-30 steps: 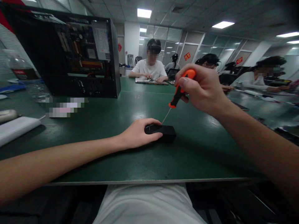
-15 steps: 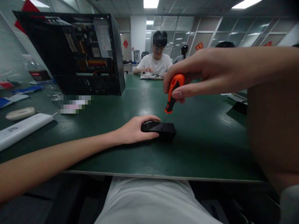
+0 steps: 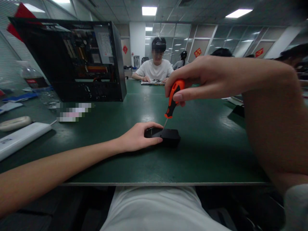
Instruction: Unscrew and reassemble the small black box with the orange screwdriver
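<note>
Left hand (image 3: 137, 138) clamps small black box (image 3: 166, 136) flat on green desk (image 3: 197, 160), frame centre. Right hand (image 3: 204, 78) pinches orange screwdriver (image 3: 173, 98) w/ fingertips, tip on box top. Box looks rigid, light, prob. slides on the smooth desk; best held by the sides. Open PC case (image 3: 81, 61) at 10 o'clock. Other persons seated at 12, office w/ glass partitions.

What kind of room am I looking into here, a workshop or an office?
Probably an electronics repair or training workroom in an office building: long green worktable, an opened computer case with boards exposed, another person working opposite, glass partitions behind. The right hand holds a screwdriver.
</note>
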Tool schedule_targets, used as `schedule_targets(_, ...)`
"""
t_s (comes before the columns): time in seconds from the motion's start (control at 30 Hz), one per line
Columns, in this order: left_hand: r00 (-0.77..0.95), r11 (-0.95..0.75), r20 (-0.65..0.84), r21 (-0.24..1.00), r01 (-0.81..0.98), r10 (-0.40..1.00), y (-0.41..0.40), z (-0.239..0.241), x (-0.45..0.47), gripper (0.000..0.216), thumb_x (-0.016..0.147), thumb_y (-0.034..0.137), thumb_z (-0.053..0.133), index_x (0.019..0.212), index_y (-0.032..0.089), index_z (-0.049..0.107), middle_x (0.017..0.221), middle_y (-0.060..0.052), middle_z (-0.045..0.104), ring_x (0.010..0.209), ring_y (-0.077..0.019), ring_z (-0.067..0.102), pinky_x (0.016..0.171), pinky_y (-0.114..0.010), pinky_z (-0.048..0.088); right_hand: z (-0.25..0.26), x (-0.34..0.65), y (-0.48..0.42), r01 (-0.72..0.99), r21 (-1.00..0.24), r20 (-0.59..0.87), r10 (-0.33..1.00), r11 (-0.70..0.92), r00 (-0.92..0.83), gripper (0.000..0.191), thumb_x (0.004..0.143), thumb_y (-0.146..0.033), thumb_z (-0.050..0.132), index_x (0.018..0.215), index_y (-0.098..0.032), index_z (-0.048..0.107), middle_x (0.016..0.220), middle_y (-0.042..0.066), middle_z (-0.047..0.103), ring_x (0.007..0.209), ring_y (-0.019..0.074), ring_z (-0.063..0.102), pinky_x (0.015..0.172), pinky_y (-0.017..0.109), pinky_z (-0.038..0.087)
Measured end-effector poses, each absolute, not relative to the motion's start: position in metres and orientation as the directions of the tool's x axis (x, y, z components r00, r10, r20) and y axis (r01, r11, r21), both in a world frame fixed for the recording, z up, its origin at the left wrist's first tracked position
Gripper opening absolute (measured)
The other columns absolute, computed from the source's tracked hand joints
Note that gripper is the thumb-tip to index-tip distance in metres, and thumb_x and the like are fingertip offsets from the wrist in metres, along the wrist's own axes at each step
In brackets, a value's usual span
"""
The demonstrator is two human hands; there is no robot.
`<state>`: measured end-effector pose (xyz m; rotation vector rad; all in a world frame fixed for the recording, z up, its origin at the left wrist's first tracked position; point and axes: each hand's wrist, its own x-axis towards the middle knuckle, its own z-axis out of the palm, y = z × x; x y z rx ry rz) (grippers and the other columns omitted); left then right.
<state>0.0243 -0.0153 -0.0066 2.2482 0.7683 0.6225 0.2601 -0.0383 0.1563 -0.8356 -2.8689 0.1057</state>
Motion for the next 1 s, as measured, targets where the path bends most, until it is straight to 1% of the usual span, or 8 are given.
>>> schedule_targets(0.13, 0.712, -0.603, 0.228, 0.726, 0.331, 0.664, -0.016, -0.007, 0.025, 0.045, 0.087, 0.041, 0.074, 0.125, 0.018, 0.07, 0.114, -0.005, 0.075, 0.102, -0.0236, 0.069, 0.091, -0.032, 0.053, 0.155, 0.258, -0.04, 0.509, -0.088, 0.149, 0.517, 0.856, -0.843, 0.029, 0.1, -0.045, 0.052, 0.103, -0.021, 0.067, 0.087, -0.002, 0.072, 0.073, 0.0083, 0.067, 0.058, 0.019, 0.049)
schedule_targets(0.27, 0.713, -0.614, 0.233, 0.714, 0.336, 0.661, -0.016, -0.006, 0.025, 0.045, 0.088, 0.04, 0.073, 0.126, 0.018, 0.069, 0.114, -0.005, 0.075, 0.101, -0.023, 0.069, 0.091, -0.031, 0.053, 0.155, 0.259, -0.036, 0.514, -0.038, 0.132, 0.514, 0.857, -0.848, 0.03, 0.1, -0.046, 0.05, 0.104, -0.021, 0.067, 0.085, -0.002, 0.07, 0.069, 0.0075, 0.065, 0.056, 0.019, 0.047)
schedule_targets(0.4, 0.718, -0.632, 0.236, 0.692, 0.348, 0.654, -0.017, -0.005, 0.025, 0.045, 0.089, 0.039, 0.072, 0.127, 0.016, 0.069, 0.116, -0.006, 0.075, 0.102, -0.0227, 0.07, 0.091, -0.03, 0.053, 0.154, 0.261, -0.028, 0.584, 0.017, 0.148, 0.575, 0.812, -0.804, 0.037, 0.099, -0.053, 0.052, 0.104, -0.021, 0.068, 0.085, -0.001, 0.068, 0.067, 0.0079, 0.06, 0.058, 0.022, 0.045)
schedule_targets(0.5, 0.717, -0.666, 0.269, 0.658, 0.351, 0.643, -0.017, -0.006, 0.024, 0.044, 0.089, 0.038, 0.071, 0.127, 0.016, 0.069, 0.117, -0.006, 0.075, 0.104, -0.0236, 0.07, 0.092, -0.031, 0.052, 0.152, 0.262, -0.023, 0.643, -0.003, 0.16, 0.635, 0.766, -0.756, 0.037, 0.097, -0.054, 0.055, 0.105, -0.021, 0.07, 0.082, -0.002, 0.067, 0.071, 0.0096, 0.058, 0.065, 0.025, 0.047)
schedule_targets(0.57, 0.719, -0.685, 0.287, 0.641, 0.347, 0.633, -0.017, -0.007, 0.024, 0.044, 0.089, 0.038, 0.071, 0.127, 0.016, 0.068, 0.119, -0.007, 0.075, 0.107, -0.0247, 0.069, 0.094, -0.033, 0.052, 0.153, 0.263, -0.023, 0.641, -0.028, 0.159, 0.637, 0.767, -0.754, 0.034, 0.096, -0.052, 0.057, 0.104, -0.021, 0.071, 0.081, -0.002, 0.067, 0.071, 0.0101, 0.058, 0.067, 0.026, 0.048)
schedule_targets(0.77, 0.729, -0.7, 0.296, 0.63, 0.337, 0.617, -0.015, -0.009, 0.023, 0.044, 0.09, 0.039, 0.071, 0.128, 0.017, 0.068, 0.123, -0.008, 0.074, 0.11, -0.0256, 0.069, 0.096, -0.033, 0.052, 0.154, 0.263, -0.027, 0.597, -0.104, 0.149, 0.606, 0.795, -0.781, 0.03, 0.097, -0.05, 0.058, 0.101, -0.024, 0.072, 0.085, -0.001, 0.069, 0.077, 0.0119, 0.062, 0.069, 0.025, 0.051)
schedule_targets(0.9, 0.727, -0.702, 0.305, 0.632, 0.329, 0.615, -0.015, -0.009, 0.023, 0.044, 0.089, 0.038, 0.072, 0.128, 0.017, 0.068, 0.122, -0.008, 0.075, 0.109, -0.025, 0.07, 0.096, -0.033, 0.052, 0.152, 0.262, -0.028, 0.594, -0.098, 0.192, 0.601, 0.798, -0.776, 0.03, 0.095, -0.051, 0.06, 0.099, -0.024, 0.072, 0.079, -0.001, 0.067, 0.075, 0.012, 0.062, 0.069, 0.023, 0.052)
schedule_targets(1.0, 0.728, -0.702, 0.304, 0.632, 0.329, 0.615, -0.015, -0.008, 0.023, 0.043, 0.089, 0.037, 0.072, 0.127, 0.017, 0.069, 0.121, -0.008, 0.075, 0.109, -0.025, 0.07, 0.096, -0.032, 0.052, 0.152, 0.262, -0.027, 0.591, -0.093, 0.178, 0.598, 0.801, -0.782, 0.03, 0.095, -0.051, 0.06, 0.099, -0.024, 0.072, 0.078, -0.002, 0.066, 0.072, 0.0108, 0.06, 0.065, 0.022, 0.051)
